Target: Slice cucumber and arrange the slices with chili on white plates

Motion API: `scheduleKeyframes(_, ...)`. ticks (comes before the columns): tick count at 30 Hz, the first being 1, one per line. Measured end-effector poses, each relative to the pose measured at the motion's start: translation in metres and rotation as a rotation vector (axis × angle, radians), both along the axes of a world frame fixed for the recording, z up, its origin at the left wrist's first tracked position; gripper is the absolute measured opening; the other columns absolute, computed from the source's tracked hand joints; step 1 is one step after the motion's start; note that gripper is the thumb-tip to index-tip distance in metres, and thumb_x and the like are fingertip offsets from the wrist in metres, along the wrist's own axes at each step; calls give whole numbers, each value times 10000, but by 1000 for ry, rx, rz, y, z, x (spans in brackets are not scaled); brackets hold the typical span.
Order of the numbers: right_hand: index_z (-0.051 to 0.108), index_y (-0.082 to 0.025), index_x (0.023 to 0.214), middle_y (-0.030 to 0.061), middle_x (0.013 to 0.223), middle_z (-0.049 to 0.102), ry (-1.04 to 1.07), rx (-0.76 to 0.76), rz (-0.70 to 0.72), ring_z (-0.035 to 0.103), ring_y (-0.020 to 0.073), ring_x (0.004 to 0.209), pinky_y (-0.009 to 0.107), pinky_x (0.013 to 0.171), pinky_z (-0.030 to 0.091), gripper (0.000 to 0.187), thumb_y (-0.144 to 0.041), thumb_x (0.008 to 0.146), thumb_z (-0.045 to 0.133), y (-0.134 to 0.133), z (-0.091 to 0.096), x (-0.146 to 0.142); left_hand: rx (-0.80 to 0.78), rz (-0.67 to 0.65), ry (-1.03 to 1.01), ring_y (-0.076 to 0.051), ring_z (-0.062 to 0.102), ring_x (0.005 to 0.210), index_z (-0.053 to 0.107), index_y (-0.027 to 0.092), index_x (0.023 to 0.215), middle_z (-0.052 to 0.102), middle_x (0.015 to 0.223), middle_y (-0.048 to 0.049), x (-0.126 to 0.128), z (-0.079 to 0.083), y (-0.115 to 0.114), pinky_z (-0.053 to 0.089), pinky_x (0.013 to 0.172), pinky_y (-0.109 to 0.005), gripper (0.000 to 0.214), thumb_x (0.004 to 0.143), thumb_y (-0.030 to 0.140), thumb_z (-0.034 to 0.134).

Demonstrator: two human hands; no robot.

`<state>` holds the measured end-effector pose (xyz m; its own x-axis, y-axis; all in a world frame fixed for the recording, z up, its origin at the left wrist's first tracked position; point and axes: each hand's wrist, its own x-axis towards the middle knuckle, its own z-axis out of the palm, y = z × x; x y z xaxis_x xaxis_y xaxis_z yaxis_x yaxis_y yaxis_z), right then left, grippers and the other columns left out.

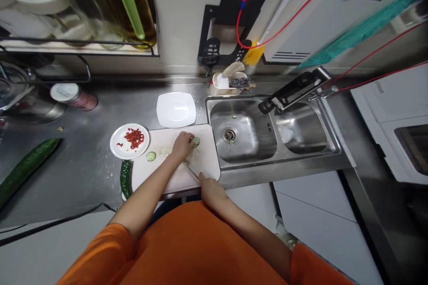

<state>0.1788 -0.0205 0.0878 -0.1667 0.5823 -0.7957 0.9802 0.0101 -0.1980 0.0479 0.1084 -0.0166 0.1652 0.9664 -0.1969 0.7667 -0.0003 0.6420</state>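
Observation:
On the white cutting board point(207, 151), my left hand point(183, 144) reaches across with its fingers closed around a cucumber slice point(195, 142) near the board's right half. My right hand point(213, 190) grips a knife point(191, 171) by its handle at the front edge of the board. The blade points left and away from me, just below my left hand. Another cucumber slice point(151, 156) lies flat to the left. A piece of cucumber point(126, 178) rests at the board's left edge, partly behind my left forearm.
A plate of chopped red pieces point(117, 147) touches the board's upper left, and a white square plate point(175, 109) stands behind it. To the right is a double sink point(245, 133) with a dark faucet point(287, 91). A whole cucumber point(28, 167) lies far left, near a lidded jar point(74, 96).

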Motion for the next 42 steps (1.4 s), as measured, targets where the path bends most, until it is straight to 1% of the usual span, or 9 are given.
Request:
scheduleKeyframes(5, 389, -124, 1286, 171, 987, 651, -2, 7, 5, 625, 261, 984, 327, 736, 481, 471, -7, 832, 341, 0, 1, 0, -45, 10, 4, -163, 532, 776, 633, 175, 819, 603, 820, -41, 1, 11, -1, 413, 719, -276, 102, 739, 209, 580)
scheduleKeyframes(10, 390, -130, 1286, 169, 1002, 647, -13, -2, 14, 621, 266, 987, 330, 729, 484, 466, -16, 837, 337, 1, 0, 0, -151, 78, -78, -138, 543, 698, 630, 189, 807, 637, 738, -5, -4, 21, -5, 409, 683, -257, 90, 742, 226, 580)
scheduleKeyframes(17, 402, -130, 1259, 161, 943, 651, -11, -2, 23, 624, 261, 980, 314, 722, 471, 454, -13, 824, 346, 1, -1, 1, -147, 106, -149, -136, 591, 717, 676, 215, 892, 683, 787, 11, -48, 22, -18, 445, 720, -246, 193, 766, 268, 539)
scheduleKeyframes(22, 434, -147, 1198, 145, 922, 647, -15, 7, -7, 628, 255, 959, 298, 699, 457, 418, -18, 805, 375, 0, -1, 3, -139, -115, -130, -162, 624, 832, 704, 211, 896, 712, 911, -12, -84, 21, -18, 448, 758, -253, 234, 778, 243, 504)
scheduleKeyframes(27, 444, -155, 1182, 129, 915, 643, -23, 25, -44, 625, 247, 961, 281, 695, 436, 408, -23, 798, 400, 1, -2, 4, -21, -321, -29, -183, 611, 825, 715, 230, 835, 709, 839, -33, -88, 21, -14, 439, 801, -287, 217, 786, 240, 504)
scheduleKeyframes(29, 449, -156, 1178, 127, 917, 642, -26, 27, -52, 626, 245, 957, 274, 687, 429, 402, -28, 800, 401, 2, -1, 3, 44, -282, -10, -191, 602, 854, 704, 228, 891, 704, 881, -46, -84, 20, -19, 432, 835, -304, 230, 821, 280, 492)
scheduleKeyframes(35, 438, -146, 1205, 137, 925, 647, -36, 29, -69, 628, 258, 951, 287, 676, 435, 425, -30, 800, 380, 3, 0, 1, 154, 99, 172, -247, 562, 909, 640, 169, 1018, 650, 948, -107, -76, 11, -61, 431, 842, -365, 343, 823, 428, 530)
scheduleKeyframes(38, 447, -151, 1183, 136, 929, 650, -36, 44, -69, 628, 254, 955, 292, 695, 442, 393, -36, 815, 371, 3, -1, -1, 170, 140, 235, -261, 543, 904, 635, 171, 982, 622, 926, -110, -73, 4, -78, 423, 844, -384, 327, 791, 429, 573)
scheduleKeyframes(42, 441, -158, 1163, 130, 913, 658, -44, 66, -59, 638, 237, 938, 286, 707, 453, 367, -29, 827, 371, 5, -2, -8, 196, 197, 192, -256, 532, 918, 631, 182, 961, 606, 905, -102, -69, -3, -83, 417, 857, -390, 254, 792, 361, 565)
